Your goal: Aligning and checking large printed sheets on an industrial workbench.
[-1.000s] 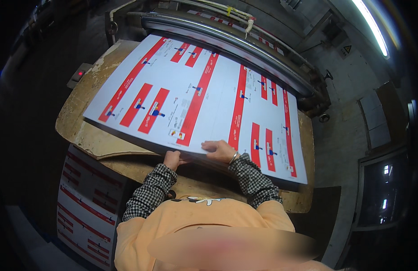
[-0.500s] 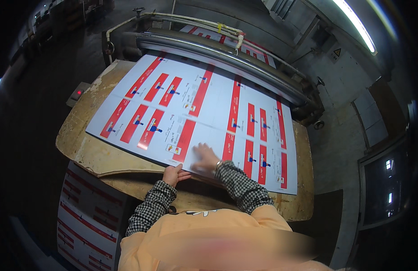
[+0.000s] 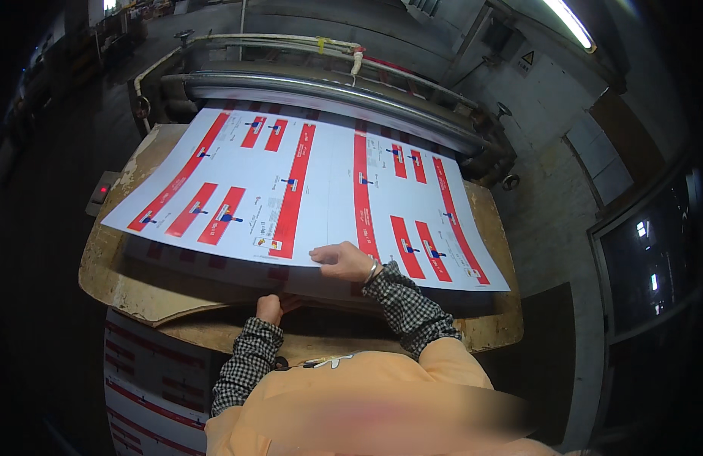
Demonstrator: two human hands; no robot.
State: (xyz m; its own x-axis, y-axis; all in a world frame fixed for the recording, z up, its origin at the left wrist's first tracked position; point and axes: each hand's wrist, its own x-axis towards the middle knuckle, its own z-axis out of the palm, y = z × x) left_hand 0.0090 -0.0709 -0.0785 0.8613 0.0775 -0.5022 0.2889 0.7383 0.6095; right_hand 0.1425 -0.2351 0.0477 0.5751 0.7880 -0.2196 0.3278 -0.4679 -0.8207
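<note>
A large white printed sheet with red bands and small blue figures stretches from under a metal roller toward me. Its near edge hangs above a darker, shaded lower printed sheet on the wooden table. My right hand is closed at the middle of the upper sheet's near edge, fingertips on the paper. Lower and to the left, my left hand is closed at the near edge of the lower sheet, its fingers partly in shadow.
The worn wooden table has rounded corners. Pipes run above the roller, with a hand knob at its right end. A switch box with a red light sits at the left. More printed sheets stand below left.
The upper sheet has risen off the one below and shifted toward the roller. My right hand went from spread flat to closed at its edge. My left hand stays low at the table edge.
</note>
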